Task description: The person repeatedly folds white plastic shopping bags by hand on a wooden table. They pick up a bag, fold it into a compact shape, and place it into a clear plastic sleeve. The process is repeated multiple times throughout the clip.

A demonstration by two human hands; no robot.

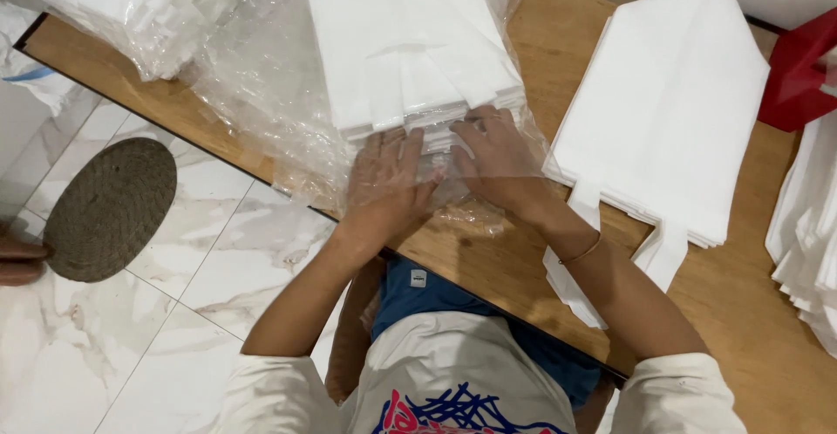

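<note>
A stack of white fabric bags (405, 41) lies on clear plastic wrap (261, 94) on the wooden table (488, 259). My left hand (384, 181) rests flat on the plastic at the stack's near edge, fingers spread. My right hand (497, 159) lies beside it, fingertips on the near ends of the white bags. Whether either hand pinches a bag is hidden by the fingers. A thin bracelet sits on my right wrist.
A second stack of white bags (671, 102) with handles hanging lies to the right. More white stacks sit at the far right (806, 233) and in plastic at top left (131, 6). A red box (798, 72) stands behind. A round woven mat (109, 207) lies on the tiled floor.
</note>
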